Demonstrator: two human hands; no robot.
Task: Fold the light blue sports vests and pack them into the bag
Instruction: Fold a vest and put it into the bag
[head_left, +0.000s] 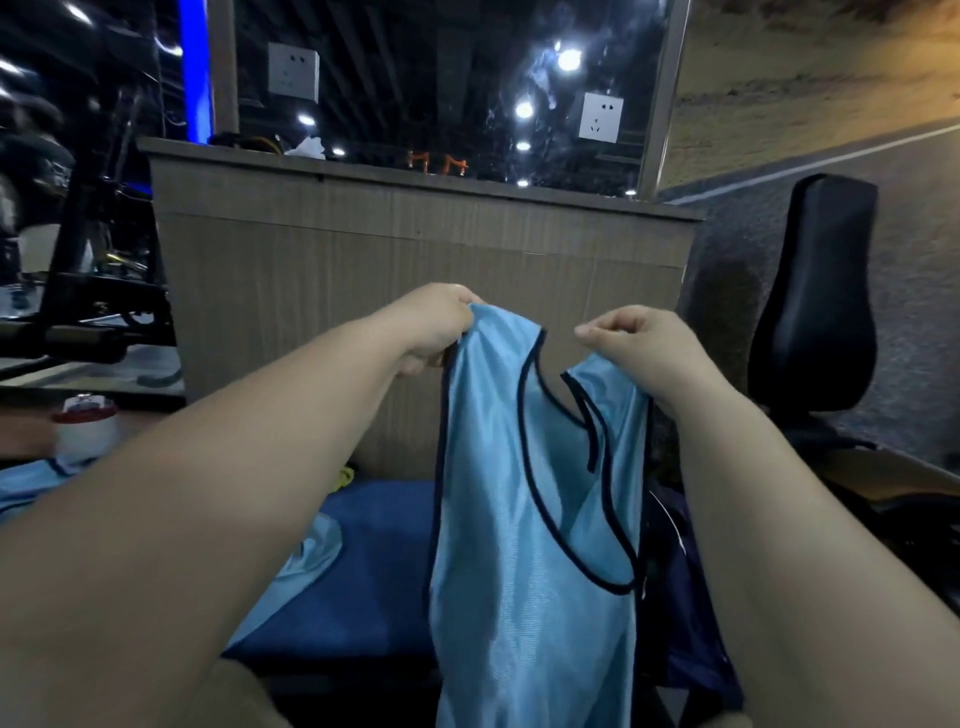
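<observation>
Left hand (441, 325): centre of frame, pinches one shoulder strap of the light blue vest (530, 545).
Right hand (641, 343): just right of centre, fingers curled over the other strap.
Vest: hangs from both hands to the bottom edge, shiny, dark-trimmed.
Second vest (306, 551): lower left, lying on a blue cloth (374, 587).
Behind: wooden panel (415, 260); black chair (815, 312) at right.

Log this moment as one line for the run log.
phase: light blue vest held up unfolded | left hand: grips one shoulder strap | right hand: grips other strap
</observation>
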